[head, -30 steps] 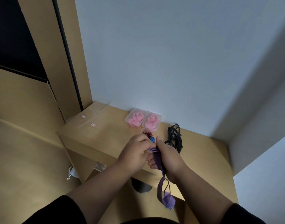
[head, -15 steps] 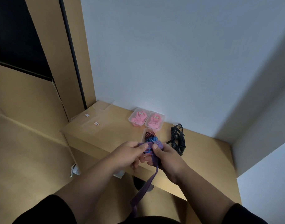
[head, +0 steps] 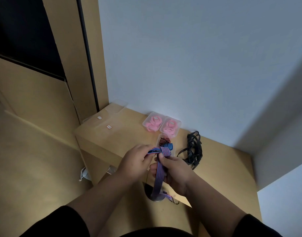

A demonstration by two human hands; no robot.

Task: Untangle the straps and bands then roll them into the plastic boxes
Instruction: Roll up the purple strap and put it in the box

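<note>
Hands work close together above the near edge of the surface [head: 129,134]: left hand [head: 135,162] pinches the striped strap [head: 159,170] at its folded top, right hand [head: 174,170] grips it below, probably to start a roll. Its tail hangs off the edge; the open box [head: 165,144] sits just beyond.

No lettering can be read anywhere in the head view. Two small white stickers with a reddish mark [head: 109,127] lie on the tan wooden tabletop [head: 126,130], but their print is too small and blurred to make out. Each of the two clear plastic boxes holding rolled pink bands [head: 152,121] carries a small pale label on its lid [head: 171,123], and whatever those labels bear is likewise illegible.
</note>
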